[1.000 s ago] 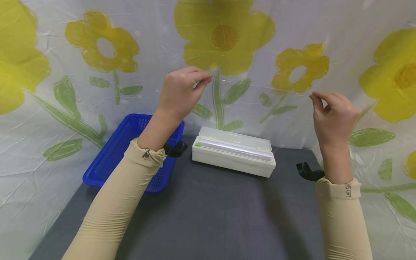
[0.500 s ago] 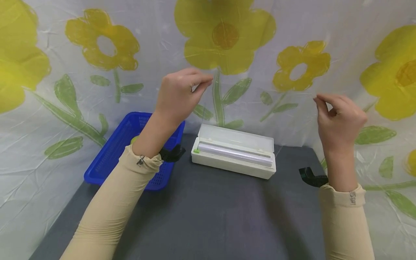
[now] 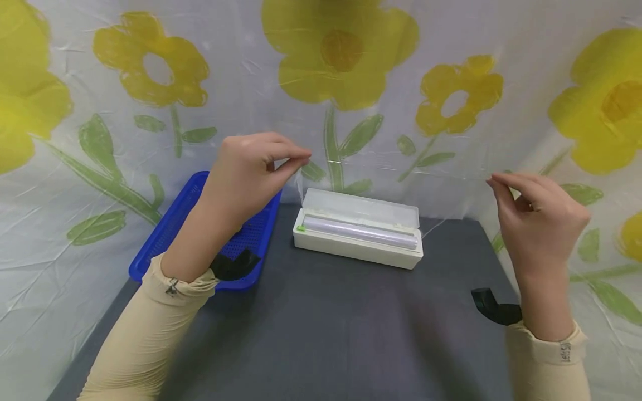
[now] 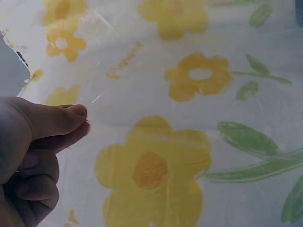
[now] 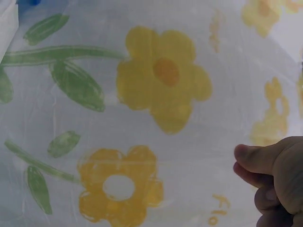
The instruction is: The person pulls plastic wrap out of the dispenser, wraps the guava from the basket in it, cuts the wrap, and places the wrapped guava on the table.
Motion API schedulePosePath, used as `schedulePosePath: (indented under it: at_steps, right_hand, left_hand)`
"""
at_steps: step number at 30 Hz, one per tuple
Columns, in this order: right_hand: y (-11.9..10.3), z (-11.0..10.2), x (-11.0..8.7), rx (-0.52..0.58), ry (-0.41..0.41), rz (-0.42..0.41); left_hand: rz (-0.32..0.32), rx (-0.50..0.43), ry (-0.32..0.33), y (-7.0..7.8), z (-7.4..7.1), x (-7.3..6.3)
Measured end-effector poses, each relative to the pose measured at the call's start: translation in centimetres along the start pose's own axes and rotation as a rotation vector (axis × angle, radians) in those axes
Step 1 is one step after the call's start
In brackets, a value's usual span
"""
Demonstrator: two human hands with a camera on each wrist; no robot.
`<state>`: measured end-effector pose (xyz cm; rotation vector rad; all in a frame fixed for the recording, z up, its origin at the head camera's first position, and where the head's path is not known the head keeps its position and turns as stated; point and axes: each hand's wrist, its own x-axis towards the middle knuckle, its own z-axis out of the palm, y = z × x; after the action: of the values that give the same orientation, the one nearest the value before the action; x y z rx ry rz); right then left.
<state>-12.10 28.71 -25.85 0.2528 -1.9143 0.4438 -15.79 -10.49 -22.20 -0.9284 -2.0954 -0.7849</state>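
Note:
A clear sheet of plastic wrap point(image 3: 381, 166) stretches between both hands, its top edge showing as a thin shiny line in the head view. My left hand point(image 3: 241, 178) pinches its left corner between thumb and index finger. At the opposite corner, my right hand point(image 3: 541, 217) pinches the film the same way. Below and behind the hands stands a white wrap dispenser box point(image 3: 351, 250) with its lid point(image 3: 361, 207) raised. Inside lies the roll point(image 3: 358, 231), and the film runs down toward it. Each wrist view shows the thumb point(image 4: 73, 116) pressed to the fingertip.
A blue plastic basket point(image 3: 165, 234) stands left of the box, partly hidden by the left forearm. A green slider point(image 3: 301, 228) sits at the box's left end. Dark grey cloth covers the table point(image 3: 346, 334). A flowered plastic curtain point(image 3: 241, 33) hangs behind.
Both hands have come lower and nearer the person, spreading slightly apart, with the wrap still pinched. The left hand moved left and the right hand right. The box stays in place.

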Motion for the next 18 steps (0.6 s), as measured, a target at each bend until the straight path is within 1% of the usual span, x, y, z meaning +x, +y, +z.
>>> schedulePosePath:
  at_steps: [4,9,11,14,18]
  right_hand:
    - [-0.5,-1.5,-0.9,-0.016,-0.026,-0.042]
    - [-1.3,-3.2,-2.4,-0.031,-0.054,-0.059]
    - [-1.7,-3.9,-3.1,-0.043,-0.048,-0.062]
    - [-2.3,-4.6,-4.4,-0.039,-0.015,-0.06]
    - [-2.9,-5.5,-5.9,0.005,0.029,-0.052]
  left_hand:
    - [0.003,0.007,-0.019,0.9,-0.8,-1.2]
    - [0.045,0.006,-0.013,1.8,-1.3,-3.0]
    - [0.072,0.008,-0.009,2.3,-1.4,-3.7]
    - [0.108,0.008,0.0,3.0,-1.6,-4.7]
    - [0.138,-0.025,0.016,3.8,-1.6,-6.2]
